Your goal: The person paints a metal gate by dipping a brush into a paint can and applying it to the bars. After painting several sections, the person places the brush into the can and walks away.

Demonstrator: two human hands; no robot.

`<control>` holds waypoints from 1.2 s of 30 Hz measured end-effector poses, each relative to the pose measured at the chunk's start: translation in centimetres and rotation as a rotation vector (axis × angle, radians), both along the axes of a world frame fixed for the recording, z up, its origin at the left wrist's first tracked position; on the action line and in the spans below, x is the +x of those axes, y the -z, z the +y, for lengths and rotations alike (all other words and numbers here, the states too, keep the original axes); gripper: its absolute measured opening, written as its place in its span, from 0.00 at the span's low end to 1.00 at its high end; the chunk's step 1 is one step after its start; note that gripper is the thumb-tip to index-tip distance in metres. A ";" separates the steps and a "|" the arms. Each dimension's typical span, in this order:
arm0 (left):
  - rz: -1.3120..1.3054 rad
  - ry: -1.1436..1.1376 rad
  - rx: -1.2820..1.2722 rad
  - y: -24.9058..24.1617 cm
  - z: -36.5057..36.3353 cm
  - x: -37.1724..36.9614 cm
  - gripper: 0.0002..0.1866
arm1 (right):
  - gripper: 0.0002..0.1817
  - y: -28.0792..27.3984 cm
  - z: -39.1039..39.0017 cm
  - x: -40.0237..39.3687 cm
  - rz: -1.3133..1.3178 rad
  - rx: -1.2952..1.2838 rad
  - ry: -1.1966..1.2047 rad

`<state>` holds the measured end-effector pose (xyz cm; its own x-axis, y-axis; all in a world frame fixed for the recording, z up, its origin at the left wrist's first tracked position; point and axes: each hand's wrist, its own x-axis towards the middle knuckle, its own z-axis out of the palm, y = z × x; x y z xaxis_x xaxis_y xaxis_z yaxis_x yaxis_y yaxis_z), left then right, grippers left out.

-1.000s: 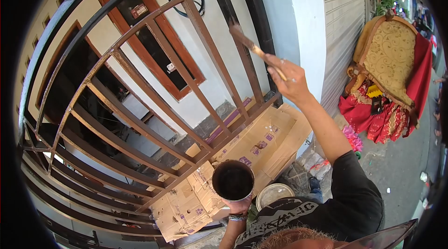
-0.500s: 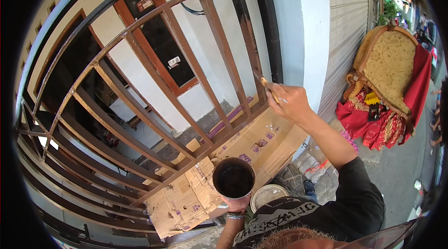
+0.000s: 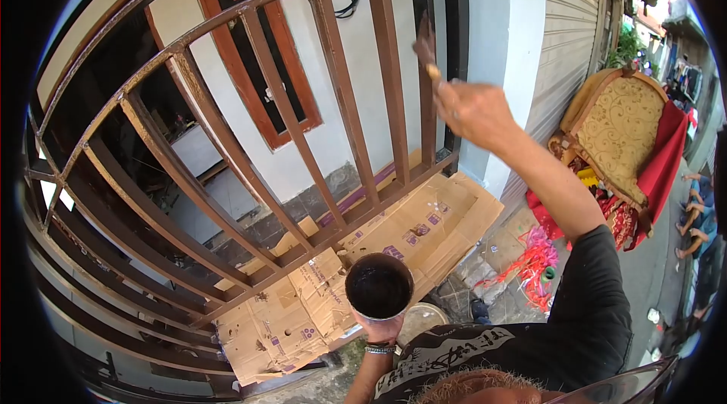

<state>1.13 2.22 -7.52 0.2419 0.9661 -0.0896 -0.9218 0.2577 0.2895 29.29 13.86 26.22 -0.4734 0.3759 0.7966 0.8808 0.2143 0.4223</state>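
My right hand (image 3: 473,110) is closed round a paintbrush (image 3: 427,52), its bristles against a vertical bar (image 3: 429,93) near the right end of the metal railing. That bar is brown on its lower part and black higher up. Low in the middle, my left hand (image 3: 381,326) holds a round can (image 3: 379,286) from beneath, with dark paint inside. The brown railing (image 3: 394,78) spans the view from left to upper right. Flattened cardboard (image 3: 447,215) lies along its foot, partly behind the can.
A round lid (image 3: 424,319) sits beside the can, lower down. Pink and red strands (image 3: 535,264) lie on the ground. An ornate chair (image 3: 617,131) with red cloth stands at the right, by a shutter (image 3: 564,18). People sit at the far right edge.
My right hand and the brush have moved up along the bar. The view has shifted, bringing more of the pink strands into sight. My left hand still holds the can.
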 end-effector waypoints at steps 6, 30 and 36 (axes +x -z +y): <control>-0.018 0.000 -0.019 0.6 -0.2 0.0 0.48 | 0.09 8.0 -1.9 -0.9 0.027 -0.545 0.013; -0.021 0.085 0.065 -2.0 -0.5 0.4 0.45 | 0.11 -1.6 -3.1 -2.0 0.205 -0.373 -0.004; -0.020 0.112 0.079 -2.1 -0.4 1.0 0.45 | 0.10 -9.6 -0.2 -2.3 0.066 0.133 0.092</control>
